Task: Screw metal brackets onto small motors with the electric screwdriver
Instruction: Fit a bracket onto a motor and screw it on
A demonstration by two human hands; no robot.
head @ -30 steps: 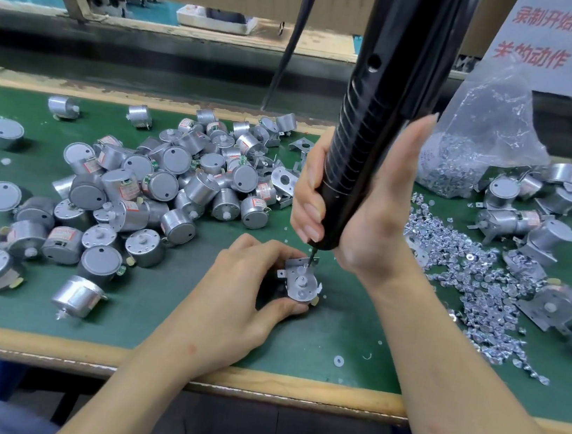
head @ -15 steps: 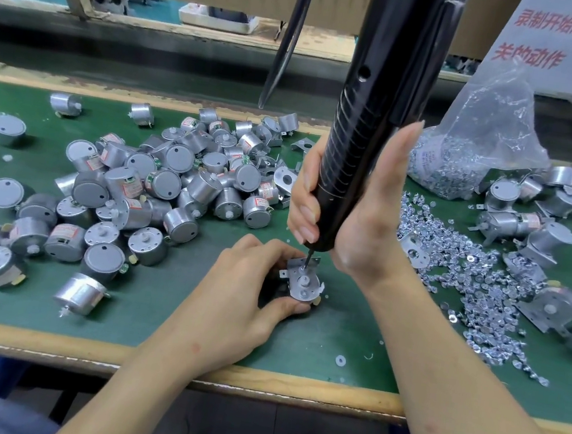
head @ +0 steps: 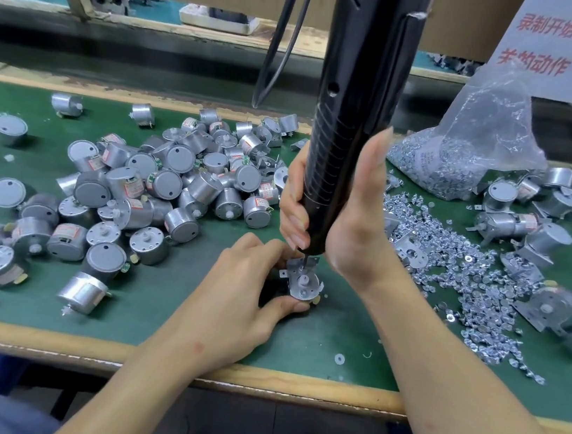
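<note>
A small silver motor with a metal bracket (head: 302,281) on top stands on the green mat near the front edge. My left hand (head: 241,291) grips it from the left, thumb against its near side. My right hand (head: 339,217) holds the black electric screwdriver (head: 350,115) nearly upright, fingers curled round its lower barrel. The bit tip rests on the far side of the bracket. The motor body is mostly hidden behind my left fingers.
A heap of bare motors (head: 156,191) covers the mat to the left. Loose screws (head: 470,279) spread to the right, beside a clear bag of screws (head: 470,147). Motors with brackets fitted (head: 532,229) lie far right. A washer (head: 339,359) lies by the wooden front edge (head: 40,336).
The screwdriver has swung from a rightward lean to nearly upright. Its tip stays on the bracket, and my left hand keeps its hold on the motor.
</note>
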